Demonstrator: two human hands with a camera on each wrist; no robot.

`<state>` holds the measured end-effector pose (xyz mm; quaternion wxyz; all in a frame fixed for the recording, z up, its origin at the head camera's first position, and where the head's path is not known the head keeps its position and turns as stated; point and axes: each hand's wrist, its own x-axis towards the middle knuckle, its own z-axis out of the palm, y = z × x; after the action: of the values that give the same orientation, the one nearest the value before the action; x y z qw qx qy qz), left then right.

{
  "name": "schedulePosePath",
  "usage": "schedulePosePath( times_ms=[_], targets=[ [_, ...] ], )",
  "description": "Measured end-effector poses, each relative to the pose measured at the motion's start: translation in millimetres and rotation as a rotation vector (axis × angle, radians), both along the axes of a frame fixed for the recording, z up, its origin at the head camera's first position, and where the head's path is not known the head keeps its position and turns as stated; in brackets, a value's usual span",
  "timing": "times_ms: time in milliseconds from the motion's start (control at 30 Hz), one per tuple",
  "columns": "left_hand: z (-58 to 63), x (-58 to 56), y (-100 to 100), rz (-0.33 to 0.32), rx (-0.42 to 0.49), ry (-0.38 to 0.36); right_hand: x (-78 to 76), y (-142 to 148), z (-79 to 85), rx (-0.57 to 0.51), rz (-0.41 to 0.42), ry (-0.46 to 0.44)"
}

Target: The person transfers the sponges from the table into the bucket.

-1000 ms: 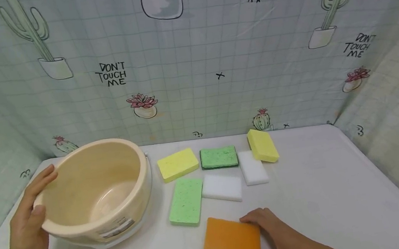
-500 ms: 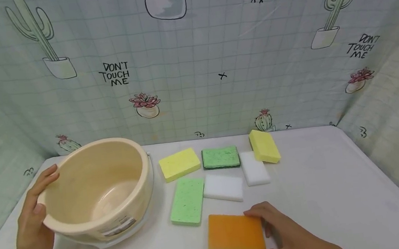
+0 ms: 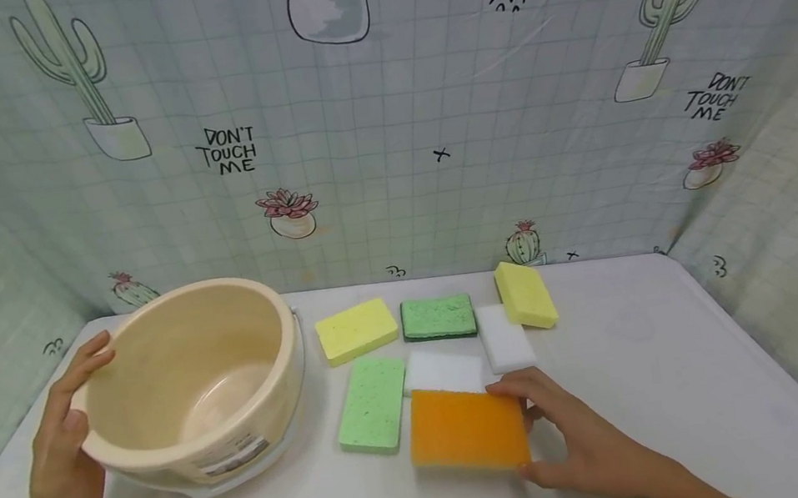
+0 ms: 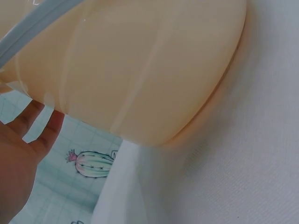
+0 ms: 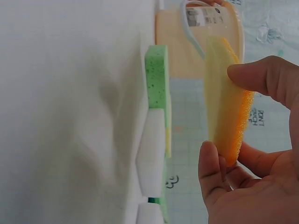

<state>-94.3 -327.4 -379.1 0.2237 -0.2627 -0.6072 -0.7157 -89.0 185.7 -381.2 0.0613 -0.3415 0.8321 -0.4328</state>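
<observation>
The right hand (image 3: pixel 568 437) pinched the orange sponge (image 3: pixel 466 429) by its right end, thumb opposing fingers; the sponge was held above the table (image 3: pixel 632 353), well apart from the bucket (image 3: pixel 270 417). The left hand (image 3: pixel 67 461) gripped the bucket's left rim. A light green sponge (image 3: pixel 372 405) lay between bucket and orange sponge; a dark green sponge (image 3: pixel 438 317) lay farther back.

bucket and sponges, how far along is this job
Little looks done: no sponge shows inside the beige round plastic bucket, held by the left hand. In the right hand, above the white table, is an orange-faced rectangular sponge. Apparently left: two yellow rectangular sponges, two white ones and two green ones outside the bucket.
</observation>
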Motion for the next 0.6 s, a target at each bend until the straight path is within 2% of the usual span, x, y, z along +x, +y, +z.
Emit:
schedulePosePath(
  times_ms=[133, 300, 467, 600],
  targets=[
    [0.6, 0.7, -1.0, -0.003, -0.008, -0.009, -5.2, -4.9, 8.1, -0.006, -0.014, 0.017],
    [1.3, 0.2, -1.2, 0.000, -0.010, -0.006, -12.6, -9.4, 18.5, -0.043, 0.013, 0.059],
    [1.5, 0.4, -1.4, 0.014, -0.012, -0.026, -20.4, -17.6, 29.6, -0.057, 0.009, 0.022],
    [1.0, 0.9, -1.5, 0.023, -0.018, -0.044, -27.4, -25.8, 36.6, -0.084, 0.042, 0.024]
  ],
)
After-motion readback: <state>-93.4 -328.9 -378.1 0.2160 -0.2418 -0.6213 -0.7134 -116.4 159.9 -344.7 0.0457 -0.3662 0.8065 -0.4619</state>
